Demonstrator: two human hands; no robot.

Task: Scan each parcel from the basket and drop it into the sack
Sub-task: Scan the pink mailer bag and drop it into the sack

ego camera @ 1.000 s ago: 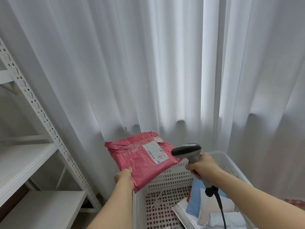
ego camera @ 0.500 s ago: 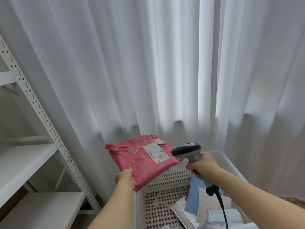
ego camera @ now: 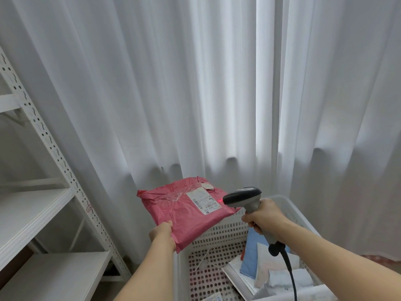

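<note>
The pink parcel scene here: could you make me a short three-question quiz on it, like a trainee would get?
1. True or false: the pink parcel lies in the white basket.
2. Which of the hands grips the scanner? A) left hand B) right hand
3. Fill in: the scanner's red light falls near the parcel's white ____.

Key
1. False: the left hand holds it up by its near corner, above the basket's rim.
2. B: the right hand grips the handle, and the scanner points at the parcel.
3. Label: the red spot sits at its right edge.
</note>
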